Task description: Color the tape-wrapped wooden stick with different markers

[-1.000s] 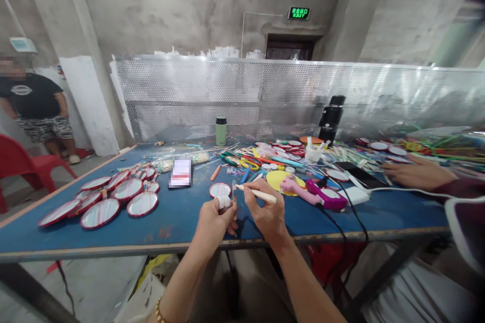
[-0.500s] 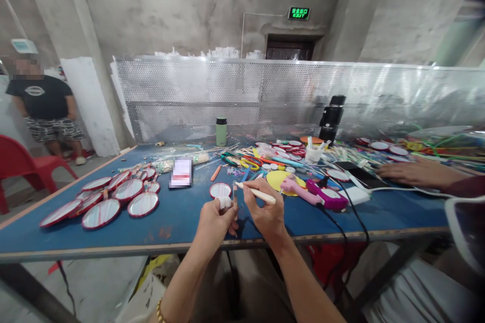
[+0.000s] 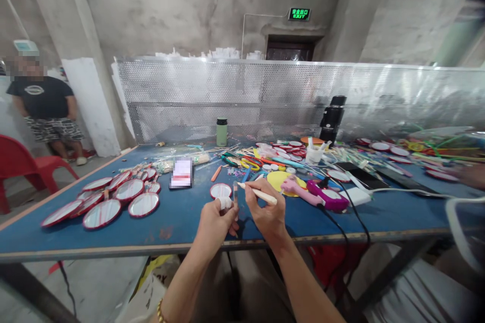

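My left hand (image 3: 212,221) is closed on a thin flat stick (image 3: 235,195) that stands nearly upright. Something white (image 3: 225,203) sits at its fingertips; I cannot tell whether it is a wrap or a held piece. In a writing grip, my right hand (image 3: 270,214) holds a cream-coloured pen (image 3: 262,194). The pen's narrow end points left at the stick's upper part; contact between them is too small to make out. Just behind my left hand lies a round red-rimmed mirror (image 3: 220,190).
Several red-rimmed mirrors (image 3: 101,213) are heaped at left near a phone (image 3: 181,173). A pink-and-purple corded tool (image 3: 328,197) lies at right, its cable over the edge. Behind are scissors (image 3: 250,163), a green tumbler (image 3: 222,132) and a white cup (image 3: 314,153). A co-worker's hand (image 3: 472,175) shows far right.
The co-worker's hand at the right has drawn back to the right, uncovering a dark flat object and mirrors. My hands keep nearly the same pose, with the pen's tip slightly farther right of the stick.
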Available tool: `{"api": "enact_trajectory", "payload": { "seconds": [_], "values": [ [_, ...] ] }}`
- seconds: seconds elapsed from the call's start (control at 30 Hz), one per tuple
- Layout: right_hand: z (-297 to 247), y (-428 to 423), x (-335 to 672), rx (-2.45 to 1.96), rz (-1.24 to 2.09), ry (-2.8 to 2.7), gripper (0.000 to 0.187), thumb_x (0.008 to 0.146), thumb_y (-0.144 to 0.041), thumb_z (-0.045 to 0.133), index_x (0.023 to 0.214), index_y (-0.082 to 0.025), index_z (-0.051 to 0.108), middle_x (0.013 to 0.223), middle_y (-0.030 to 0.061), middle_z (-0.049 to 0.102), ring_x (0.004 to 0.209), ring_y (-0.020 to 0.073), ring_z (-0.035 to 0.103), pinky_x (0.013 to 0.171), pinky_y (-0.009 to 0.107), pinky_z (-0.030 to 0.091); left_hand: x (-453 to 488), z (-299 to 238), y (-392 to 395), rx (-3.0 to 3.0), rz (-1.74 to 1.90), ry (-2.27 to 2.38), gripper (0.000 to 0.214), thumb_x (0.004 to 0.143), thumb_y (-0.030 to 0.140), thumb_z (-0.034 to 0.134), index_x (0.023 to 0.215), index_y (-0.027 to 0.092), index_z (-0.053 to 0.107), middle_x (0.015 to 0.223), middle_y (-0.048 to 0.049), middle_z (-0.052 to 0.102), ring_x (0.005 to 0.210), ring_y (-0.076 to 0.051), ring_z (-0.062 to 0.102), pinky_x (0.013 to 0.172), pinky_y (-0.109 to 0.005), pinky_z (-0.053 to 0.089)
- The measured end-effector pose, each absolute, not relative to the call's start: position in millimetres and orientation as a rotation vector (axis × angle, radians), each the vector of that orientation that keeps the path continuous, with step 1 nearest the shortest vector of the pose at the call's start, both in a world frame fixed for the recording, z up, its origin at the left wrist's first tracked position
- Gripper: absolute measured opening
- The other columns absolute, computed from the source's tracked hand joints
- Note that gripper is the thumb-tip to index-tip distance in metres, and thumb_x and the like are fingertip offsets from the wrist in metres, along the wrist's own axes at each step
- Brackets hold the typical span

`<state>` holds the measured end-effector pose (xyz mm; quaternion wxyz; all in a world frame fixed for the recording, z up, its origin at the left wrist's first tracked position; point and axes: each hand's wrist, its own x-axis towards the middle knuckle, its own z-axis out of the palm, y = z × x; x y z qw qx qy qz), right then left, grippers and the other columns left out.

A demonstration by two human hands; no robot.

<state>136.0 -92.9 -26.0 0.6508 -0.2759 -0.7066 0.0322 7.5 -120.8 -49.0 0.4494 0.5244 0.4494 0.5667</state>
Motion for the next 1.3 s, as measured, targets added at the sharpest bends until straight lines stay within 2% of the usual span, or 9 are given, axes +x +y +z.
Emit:
{"api": "enact_trajectory", "payload": {
  "seconds": [0.27,0.87,1.3],
  "values": [
    [-26.1,-93.6,134.9,-0.644,0.078,-1.575,0.010,0.087,-0.019,0.056,0.084,-0.020,0.065,0.071,0.0008,0.062,0.060,0.0119,0.054,0.055,0.025,0.046,7.2,-48.6,-120.9,1.289,1.407,1.111,0.027,0.071,0.037,0.072,0.062,0.015,0.059,0.042,0.0024,0.057,0.032,-0.010,0.050,0.035,-0.019,0.040],
    [-26.3,-93.4,133.7,-0.632,0.093,-1.617,0.009,0.087,-0.019,0.055,0.085,-0.020,0.064,0.073,0.0009,0.061,0.059,0.0116,0.053,0.054,0.025,0.044,7.7,-44.9,-122.3,1.268,1.403,1.118,0.027,0.069,0.036,0.073,0.060,0.016,0.058,0.040,0.0021,0.057,0.032,-0.011,0.051,0.035,-0.019,0.039],
    [-24.0,-94.3,134.1,-0.628,0.058,-1.614,0.009,0.087,-0.017,0.056,0.085,-0.020,0.065,0.072,0.0004,0.060,0.059,0.0113,0.052,0.055,0.025,0.044,7.6,-45.6,-122.5,1.278,1.400,1.124,0.021,0.072,0.030,0.069,0.061,0.015,0.058,0.040,0.0025,0.056,0.032,-0.010,0.050,0.035,-0.018,0.040]
  ]
}}
